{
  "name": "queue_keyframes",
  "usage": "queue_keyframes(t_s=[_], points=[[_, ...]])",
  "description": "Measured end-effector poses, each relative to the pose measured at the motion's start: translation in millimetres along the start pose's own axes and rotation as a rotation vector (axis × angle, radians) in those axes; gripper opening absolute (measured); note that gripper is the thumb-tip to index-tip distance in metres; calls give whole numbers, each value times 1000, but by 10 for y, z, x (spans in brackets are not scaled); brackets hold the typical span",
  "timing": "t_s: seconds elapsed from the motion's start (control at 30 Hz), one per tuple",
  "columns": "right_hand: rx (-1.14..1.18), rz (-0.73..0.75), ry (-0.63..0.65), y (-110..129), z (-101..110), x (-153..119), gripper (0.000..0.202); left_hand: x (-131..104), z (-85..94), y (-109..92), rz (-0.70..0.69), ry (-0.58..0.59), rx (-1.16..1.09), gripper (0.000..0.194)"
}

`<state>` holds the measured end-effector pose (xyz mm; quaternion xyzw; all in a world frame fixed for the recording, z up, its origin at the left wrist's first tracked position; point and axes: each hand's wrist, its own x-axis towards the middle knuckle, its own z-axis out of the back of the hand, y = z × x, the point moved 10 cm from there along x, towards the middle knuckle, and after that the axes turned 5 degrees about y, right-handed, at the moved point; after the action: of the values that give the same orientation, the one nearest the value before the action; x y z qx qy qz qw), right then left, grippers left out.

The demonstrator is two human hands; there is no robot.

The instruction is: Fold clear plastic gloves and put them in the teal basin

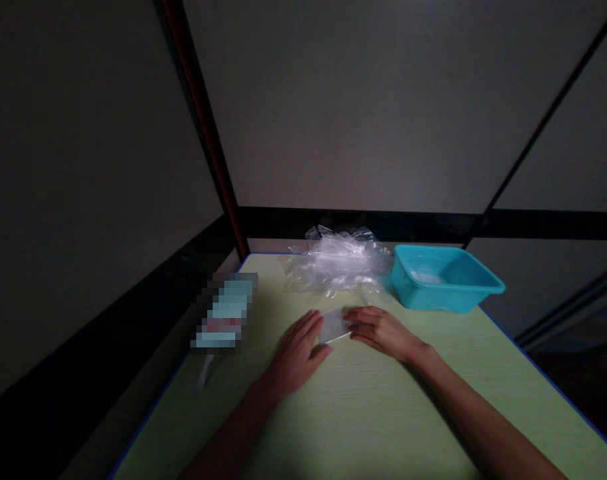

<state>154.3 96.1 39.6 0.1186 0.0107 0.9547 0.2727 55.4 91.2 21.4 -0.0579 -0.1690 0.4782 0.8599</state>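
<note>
A small flat, whitish rectangular piece (334, 326) lies on the tabletop between my two hands; I cannot make out its exact kind. My left hand (297, 348) is at its left edge, palm down, with fingers stretched forward and the thumb held apart. From the other side, my right hand (380, 331) reaches in with its fingers spread and slightly bent, the tips resting over the right edge of the piece. Behind it lies a loose heap of crinkled clear plastic bags (340, 260), which neither hand touches.
A turquoise plastic basin (446, 293) with something whitish inside stands at the back right of the pale green table (363, 420). On the left lies a pixelated, blurred-out item (228, 310) with a pale strip below it. Grey walls close off the back and left.
</note>
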Motion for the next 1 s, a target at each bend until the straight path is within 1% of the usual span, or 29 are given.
queue_keyframes(t_s=[0.17, 0.33, 0.63, 0.83, 1.0], points=[[-11, -33, -37, -13, -21, 13, 28, -1, 3, -10, -6, -13, 17, 46], [-101, -2, 40, 67, -87, 55, 29, 7, -10, -13, -2, -9, 46, 46], [-202, 53, 44, 122, -121, 63, 29, 16, -36, -15, -8, 0, 70, 47], [-148, 35, 37, 110, -98, 68, 27, 18, -28, -24, -7, 3, 72, 47], [39, 28, -18, 79, -51, 67, 23, 11, -28, -24, -14, -6, 63, 48]])
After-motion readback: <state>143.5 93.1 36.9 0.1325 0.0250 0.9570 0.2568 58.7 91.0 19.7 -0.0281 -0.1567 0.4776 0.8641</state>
